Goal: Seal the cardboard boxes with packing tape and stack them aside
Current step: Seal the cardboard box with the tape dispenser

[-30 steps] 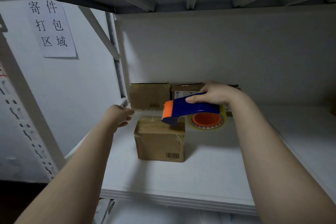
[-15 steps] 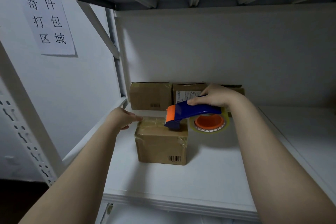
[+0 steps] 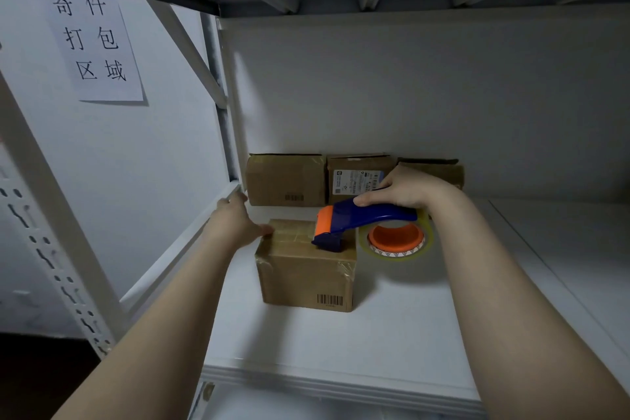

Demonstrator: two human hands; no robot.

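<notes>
While the small box (image 3: 306,276) sits mid-shelf (image 3: 341,351), flaps shut and taped so its contents are hidden, three more closed boxes (image 3: 286,181) line the wall at its twelve o'clock. Your left hand (image 3: 237,222), fingers loose, touches its top edge at ten o'clock. Your right hand (image 3: 402,191) grips the tape dispenser (image 3: 375,215), nose on the box top, roll (image 3: 395,237) at two o'clock.

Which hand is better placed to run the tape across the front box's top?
Right. The right hand grips the tape dispenser, whose nose rests on top of the front box; the left hand touches that box's upper left edge, holding no tool.
</notes>
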